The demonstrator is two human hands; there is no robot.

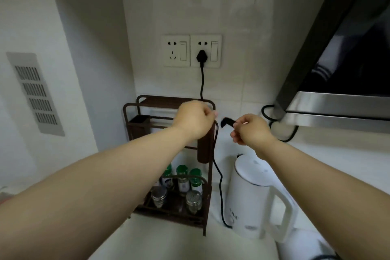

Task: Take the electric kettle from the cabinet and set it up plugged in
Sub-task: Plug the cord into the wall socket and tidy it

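At 5 o'clock on the tabletop (pixel 337 154) you've got one white kettle (pixel 256 198), upright, just right of the rack (pixel 207 196). One black plug (pixel 201 56) sits in the right of two wall sockets (pixel 205 51), 12 o'clock. Your left hand (pixel 193 119) pinches the cord (pixel 220 186) at centre; your right hand (pixel 250 129) pinches one black cord strap (pixel 227 122). Five spice jars (pixel 182 178) in the rack, 6 o'clock.

- White plastic electric kettle (pixel 251 196) with big loop handle: upright on pale countertop, lid closed, handle turned toward camera-right.
- Black power cord (pixel 221 192): runs from kettle's base up to black plug (pixel 201 56), seated in right-hand white wall socket (pixel 205 51).
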